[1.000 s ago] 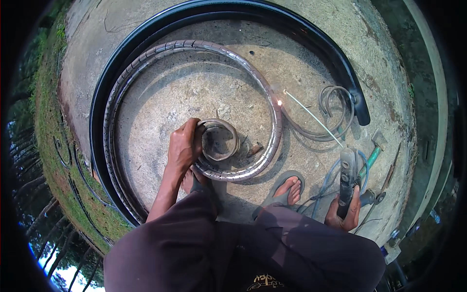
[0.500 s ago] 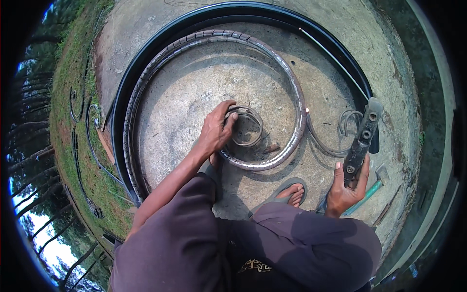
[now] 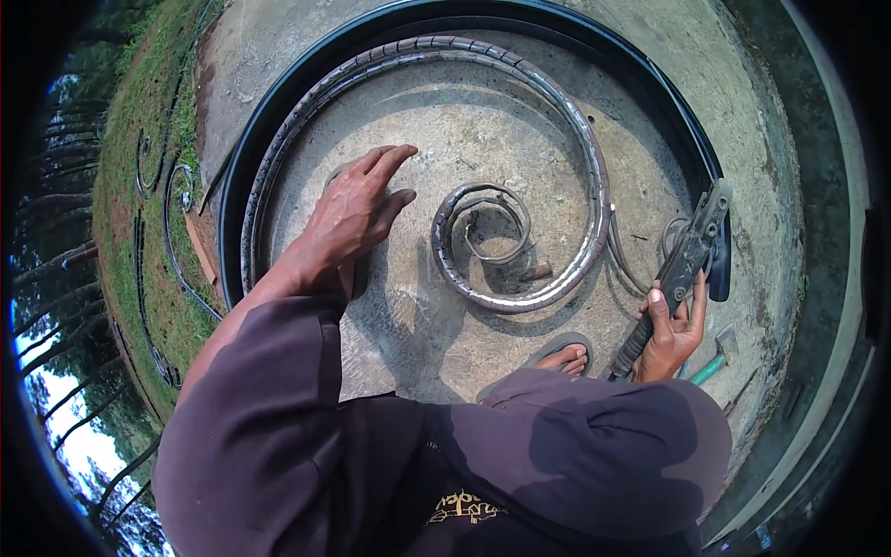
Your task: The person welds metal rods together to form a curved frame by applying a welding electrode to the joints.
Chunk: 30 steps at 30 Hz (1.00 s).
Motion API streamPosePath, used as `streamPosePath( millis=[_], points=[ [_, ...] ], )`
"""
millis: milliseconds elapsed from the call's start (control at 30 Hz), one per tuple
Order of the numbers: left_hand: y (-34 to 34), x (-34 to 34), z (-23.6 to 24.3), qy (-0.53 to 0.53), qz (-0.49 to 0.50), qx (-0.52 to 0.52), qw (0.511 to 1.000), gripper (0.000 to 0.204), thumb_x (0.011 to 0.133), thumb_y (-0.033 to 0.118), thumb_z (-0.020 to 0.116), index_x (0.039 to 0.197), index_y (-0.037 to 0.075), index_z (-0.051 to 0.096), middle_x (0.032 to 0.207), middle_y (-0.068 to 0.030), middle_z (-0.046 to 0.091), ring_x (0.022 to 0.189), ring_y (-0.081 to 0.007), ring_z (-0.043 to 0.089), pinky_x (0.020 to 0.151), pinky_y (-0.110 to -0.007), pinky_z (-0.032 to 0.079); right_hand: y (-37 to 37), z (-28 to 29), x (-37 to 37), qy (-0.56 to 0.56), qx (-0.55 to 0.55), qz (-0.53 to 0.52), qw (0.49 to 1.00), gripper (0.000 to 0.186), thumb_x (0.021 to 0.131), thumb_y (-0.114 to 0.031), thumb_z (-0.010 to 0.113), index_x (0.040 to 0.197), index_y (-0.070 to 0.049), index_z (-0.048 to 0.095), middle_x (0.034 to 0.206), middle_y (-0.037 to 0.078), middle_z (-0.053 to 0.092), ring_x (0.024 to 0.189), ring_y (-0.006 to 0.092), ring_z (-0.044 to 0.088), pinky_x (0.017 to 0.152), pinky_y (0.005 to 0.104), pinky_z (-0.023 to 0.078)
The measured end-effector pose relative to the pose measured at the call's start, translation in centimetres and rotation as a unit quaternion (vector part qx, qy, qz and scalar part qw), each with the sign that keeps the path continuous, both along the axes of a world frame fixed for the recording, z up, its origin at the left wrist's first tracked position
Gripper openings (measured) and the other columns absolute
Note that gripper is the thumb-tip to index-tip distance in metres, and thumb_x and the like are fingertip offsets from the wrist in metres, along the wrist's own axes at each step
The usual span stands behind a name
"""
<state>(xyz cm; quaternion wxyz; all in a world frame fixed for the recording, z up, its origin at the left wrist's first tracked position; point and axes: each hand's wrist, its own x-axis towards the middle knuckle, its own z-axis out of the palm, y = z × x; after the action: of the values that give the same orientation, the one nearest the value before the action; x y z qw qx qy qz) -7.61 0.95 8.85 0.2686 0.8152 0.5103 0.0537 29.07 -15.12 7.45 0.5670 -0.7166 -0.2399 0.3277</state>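
My left hand [image 3: 351, 212] hovers over the concrete, fingers apart and holding nothing, left of the small inner coil [image 3: 527, 227] of a spiral-bent metal bar [image 3: 580, 111]. Notches cross the bar's outer loop. At the right, the fingers of my right hand [image 3: 673, 342] are closed around a worn black welding electrode holder [image 3: 689, 260] with bolts along its side. A thin welding rod [image 3: 685, 116] sticks out from its far end, over the rim of a large black hoop [image 3: 520, 17]. That hoop curves round the spiral.
A grey cable [image 3: 624, 262] loops between the spiral and the holder. A green-handled hammer [image 3: 709, 369] lies by my right knee. Inside the coil rests a small brown piece [image 3: 535, 272]. My sandalled foot [image 3: 564, 357] is just below the spiral. Grass [image 3: 130, 223] borders the concrete on the left.
My left hand has let go of the inner coil and moved left, opening. The electrode holder has tilted, and its rod has swung right, closer to the black hoop.
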Motion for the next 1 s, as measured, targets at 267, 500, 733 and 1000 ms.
streamPosePath(
  millis=[267,500,733,1000],
  points=[
    [2.5,1.8,-7.5,-0.178,-0.067,-0.162,0.968,0.067,0.093,0.041,0.065,0.143,0.002,0.042,0.131,-0.0268,0.057,0.116,-0.0463,0.057,0.1,-0.051,0.044,-0.5,0.9,-2.5,-0.065,-0.084,-0.134,0.985,0.067,0.088,-0.001,0.07,0.146,0.002,0.038,0.091,0.012,0.065,0.07,0.0159,0.06,0.061,0.0285,0.049],
    [1.6,3.5,-11.5,-0.27,-0.147,-0.183,0.934,0.061,0.094,0.018,0.061,0.141,-0.008,0.032,0.131,-0.0347,0.052,0.123,-0.0482,0.052,0.106,-0.051,0.041,-5.8,2.1,-1.6,-0.128,-0.227,-0.283,0.923,0.075,0.088,-0.009,0.072,0.151,-0.006,0.032,0.084,0.013,0.063,0.063,0.0192,0.059,0.059,0.0335,0.05],
    [2.1,3.1,-12.0,-0.354,-0.107,-0.282,0.885,0.061,0.091,0.017,0.064,0.141,-0.006,0.037,0.133,-0.0305,0.054,0.127,-0.0455,0.051,0.11,-0.05,0.04,-4.3,3.7,-2.5,-0.194,-0.306,-0.3,0.883,0.077,0.083,-0.011,0.075,0.149,-0.006,0.036,0.084,0.015,0.069,0.064,0.0198,0.063,0.06,0.0326,0.052],
    [1.6,4.5,-13.9,-0.429,-0.06,-0.316,0.844,0.047,0.094,0.018,0.059,0.135,-0.003,0.051,0.14,-0.0229,0.054,0.131,-0.0399,0.052,0.112,-0.044,0.041,0.3,5.4,-4.9,-0.257,-0.351,-0.258,0.863,0.064,0.077,-0.014,0.079,0.135,-0.006,0.054,0.077,0.008,0.067,0.06,0.0155,0.061,0.058,0.0292,0.048]
  ],
)
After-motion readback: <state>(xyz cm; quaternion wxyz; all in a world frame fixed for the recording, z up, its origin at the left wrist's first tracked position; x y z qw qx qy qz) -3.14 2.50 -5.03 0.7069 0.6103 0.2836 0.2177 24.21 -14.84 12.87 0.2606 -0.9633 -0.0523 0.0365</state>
